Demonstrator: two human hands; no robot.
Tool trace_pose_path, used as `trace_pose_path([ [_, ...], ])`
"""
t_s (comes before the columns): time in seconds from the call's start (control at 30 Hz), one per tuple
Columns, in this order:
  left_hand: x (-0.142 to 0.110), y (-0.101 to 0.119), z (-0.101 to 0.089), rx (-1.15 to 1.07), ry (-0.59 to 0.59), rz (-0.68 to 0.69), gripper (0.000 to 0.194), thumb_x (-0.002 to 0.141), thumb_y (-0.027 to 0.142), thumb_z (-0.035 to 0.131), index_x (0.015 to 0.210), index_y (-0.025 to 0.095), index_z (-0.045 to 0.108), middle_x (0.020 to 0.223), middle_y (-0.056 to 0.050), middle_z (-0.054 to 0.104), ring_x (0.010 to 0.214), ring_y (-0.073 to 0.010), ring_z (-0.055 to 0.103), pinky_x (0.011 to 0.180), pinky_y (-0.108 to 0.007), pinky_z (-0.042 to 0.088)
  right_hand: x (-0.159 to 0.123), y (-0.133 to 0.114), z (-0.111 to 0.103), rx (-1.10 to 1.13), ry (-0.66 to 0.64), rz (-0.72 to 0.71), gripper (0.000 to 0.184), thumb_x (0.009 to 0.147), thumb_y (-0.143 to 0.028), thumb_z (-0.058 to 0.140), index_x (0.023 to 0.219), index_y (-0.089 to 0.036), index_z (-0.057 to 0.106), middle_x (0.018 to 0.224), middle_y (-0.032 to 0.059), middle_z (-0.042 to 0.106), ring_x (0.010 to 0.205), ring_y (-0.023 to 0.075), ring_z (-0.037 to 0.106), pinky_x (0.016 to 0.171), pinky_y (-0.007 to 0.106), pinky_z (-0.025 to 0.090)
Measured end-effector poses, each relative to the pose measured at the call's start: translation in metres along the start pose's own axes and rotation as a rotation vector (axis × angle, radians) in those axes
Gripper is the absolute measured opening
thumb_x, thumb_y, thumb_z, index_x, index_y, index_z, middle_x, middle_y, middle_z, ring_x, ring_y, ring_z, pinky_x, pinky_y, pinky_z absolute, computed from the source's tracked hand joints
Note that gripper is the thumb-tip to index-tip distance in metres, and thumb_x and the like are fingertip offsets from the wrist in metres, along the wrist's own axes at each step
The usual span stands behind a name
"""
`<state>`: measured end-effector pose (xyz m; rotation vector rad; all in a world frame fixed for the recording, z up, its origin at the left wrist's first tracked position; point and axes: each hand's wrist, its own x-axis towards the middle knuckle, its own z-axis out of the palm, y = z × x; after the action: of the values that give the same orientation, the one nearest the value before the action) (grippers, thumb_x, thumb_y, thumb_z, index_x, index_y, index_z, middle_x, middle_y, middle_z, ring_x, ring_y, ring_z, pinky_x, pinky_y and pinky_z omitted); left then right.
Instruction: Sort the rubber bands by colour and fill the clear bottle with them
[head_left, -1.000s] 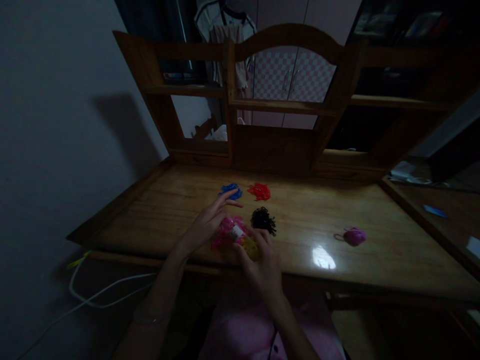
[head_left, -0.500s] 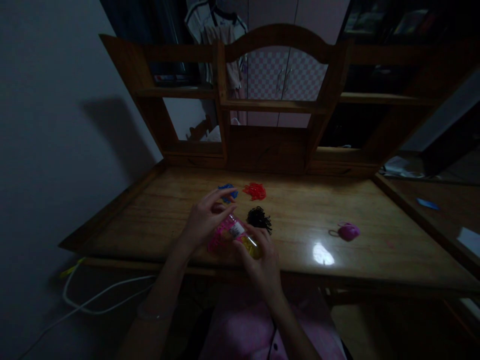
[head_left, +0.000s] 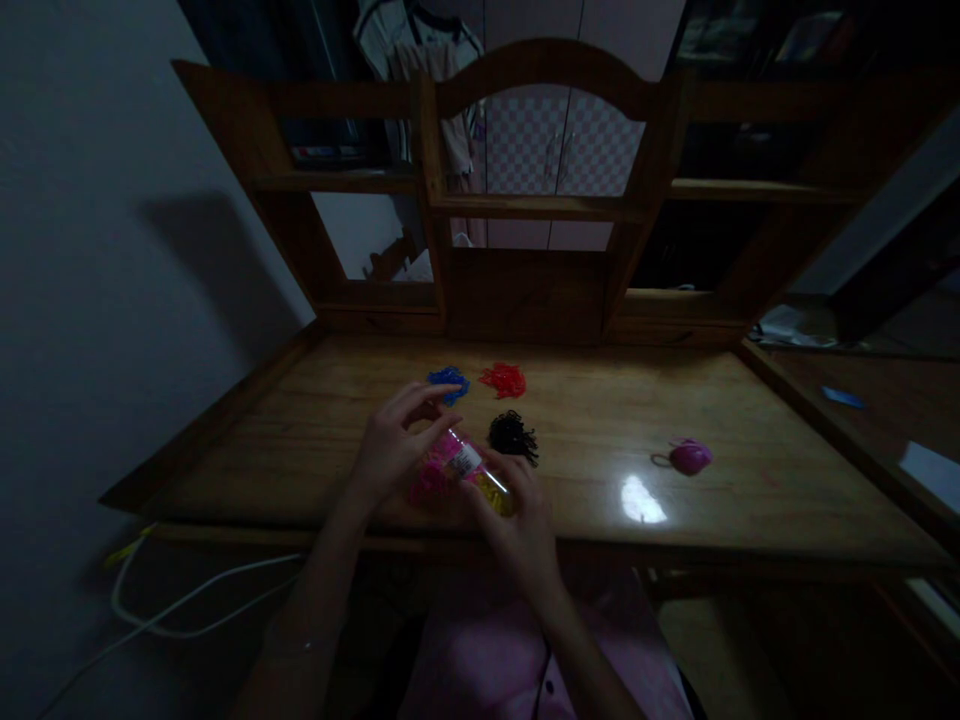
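A clear plastic jar (head_left: 466, 459) with a white label lies tilted between my hands. Yellow rubber bands show in its lower end, and pink shows at the upper part. My right hand (head_left: 521, 510) is wrapped round the yellow end. The thumb and curled fingers of my left hand (head_left: 390, 440) close around the upper end, hiding its tip. Beneath the jar, by my left hand, lies a pile of pink rubber bands (head_left: 429, 482). Beyond are piles of blue bands (head_left: 448, 382), red bands (head_left: 504, 380) and black bands (head_left: 512, 437).
A purple pouch-like item with a loop (head_left: 690, 456) lies on the wooden desk (head_left: 585, 400) to the right. A wooden shelf unit (head_left: 525, 206) rises along the back edge. White cables (head_left: 195, 580) hang at the left front, beside the wall.
My left hand has come from reaching over the pink pile with extended fingers to curling round the jar's upper end. My right hand keeps its hold. The view has shifted slightly right.
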<state>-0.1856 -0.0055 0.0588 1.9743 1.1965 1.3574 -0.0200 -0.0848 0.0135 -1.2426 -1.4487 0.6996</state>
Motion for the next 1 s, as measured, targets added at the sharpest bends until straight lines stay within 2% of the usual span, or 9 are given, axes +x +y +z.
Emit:
trace_pose_path([
  [0.13, -0.006, -0.001, -0.003, -0.026, -0.016, -0.118, 0.039, 0.084, 0.036, 0.067, 0.121, 0.023, 0.065, 0.092, -0.003, 0.068, 0.083, -0.0173, 0.066, 0.081, -0.030, 0.055, 0.000, -0.001, 0.000, 0.004, 0.002, 0.006, 0.031, 0.084, -0.029, 0.069, 0.115, -0.026, 0.066, 0.105, 0.0038, 0.065, 0.097, 0.0185, 0.063, 0.086, 0.030, 0.049],
  [0.23, -0.012, 0.002, -0.007, -0.017, -0.015, -0.166, 0.036, 0.091, 0.037, 0.056, 0.123, 0.023, 0.063, 0.088, -0.003, 0.072, 0.082, -0.0190, 0.067, 0.081, -0.032, 0.053, 0.000, -0.001, 0.000, -0.002, 0.001, 0.008, 0.031, 0.084, -0.029, 0.068, 0.115, -0.026, 0.066, 0.104, 0.0036, 0.065, 0.097, 0.0186, 0.063, 0.086, 0.030, 0.049],
  [0.43, -0.020, 0.004, -0.009, -0.087, 0.020, -0.171, 0.044, 0.098, 0.035, 0.042, 0.138, 0.022, 0.052, 0.080, -0.003, 0.075, 0.095, -0.0222, 0.066, 0.103, -0.042, 0.040, 0.000, 0.000, -0.001, -0.002, -0.009, 0.006, 0.031, 0.084, -0.030, 0.069, 0.115, -0.026, 0.066, 0.105, 0.0037, 0.065, 0.097, 0.0191, 0.063, 0.085, 0.030, 0.050],
  [0.53, -0.026, 0.001, -0.012, -0.087, 0.055, -0.188, 0.048, 0.097, 0.037, 0.041, 0.142, 0.021, 0.046, 0.086, -0.004, 0.075, 0.102, -0.0223, 0.064, 0.104, -0.042, 0.040, 0.000, 0.000, -0.002, -0.011, -0.015, 0.008, 0.031, 0.084, -0.031, 0.069, 0.114, -0.026, 0.066, 0.106, 0.0038, 0.065, 0.097, 0.0195, 0.063, 0.085, 0.031, 0.050],
  [0.67, -0.050, -0.002, -0.026, 0.055, 0.159, -0.249, 0.047, 0.095, 0.040, 0.046, 0.139, 0.024, 0.048, 0.112, -0.006, 0.071, 0.112, -0.0235, 0.061, 0.106, -0.043, 0.040, 0.000, 0.001, -0.002, -0.017, -0.012, 0.015, 0.031, 0.083, -0.030, 0.069, 0.114, -0.026, 0.067, 0.106, 0.0039, 0.065, 0.098, 0.0196, 0.063, 0.086, 0.032, 0.049],
  [0.77, -0.079, -0.005, -0.038, 0.298, 0.167, -0.330, 0.037, 0.090, 0.044, 0.055, 0.121, 0.025, 0.063, 0.120, -0.005, 0.067, 0.113, -0.0259, 0.061, 0.102, -0.043, 0.045, 0.001, 0.001, -0.002, -0.015, -0.018, 0.023, 0.031, 0.083, -0.030, 0.070, 0.114, -0.025, 0.066, 0.106, 0.0039, 0.065, 0.098, 0.0195, 0.063, 0.086, 0.032, 0.049],
  [0.83, -0.098, -0.006, -0.040, 0.412, 0.120, -0.385, 0.033, 0.085, 0.047, 0.060, 0.109, 0.026, 0.068, 0.113, -0.005, 0.069, 0.101, -0.0260, 0.066, 0.092, -0.041, 0.051, 0.001, 0.002, -0.001, -0.009, -0.022, 0.024, 0.031, 0.083, -0.030, 0.070, 0.113, -0.025, 0.067, 0.106, 0.0039, 0.065, 0.098, 0.0197, 0.063, 0.087, 0.032, 0.050],
  [0.9, -0.111, -0.006, -0.034, 0.421, 0.099, -0.426, 0.036, 0.081, 0.049, 0.064, 0.107, 0.025, 0.068, 0.101, -0.004, 0.069, 0.085, -0.0233, 0.068, 0.078, -0.037, 0.056, 0.001, 0.001, -0.004, 0.002, -0.030, 0.028, 0.030, 0.084, -0.030, 0.069, 0.113, -0.025, 0.067, 0.106, 0.0039, 0.066, 0.098, 0.0198, 0.063, 0.087, 0.032, 0.050],
  [1.0, -0.117, -0.006, -0.018, 0.389, 0.098, -0.413, 0.051, 0.073, 0.052, 0.071, 0.114, 0.023, 0.064, 0.088, -0.003, 0.064, 0.067, -0.0191, 0.064, 0.064, -0.033, 0.056, 0.002, -0.003, -0.016, -0.030, -0.056, 0.022, 0.029, 0.085, -0.032, 0.067, 0.113, -0.025, 0.067, 0.106, 0.0047, 0.066, 0.098, 0.0201, 0.064, 0.086, 0.032, 0.051],
])
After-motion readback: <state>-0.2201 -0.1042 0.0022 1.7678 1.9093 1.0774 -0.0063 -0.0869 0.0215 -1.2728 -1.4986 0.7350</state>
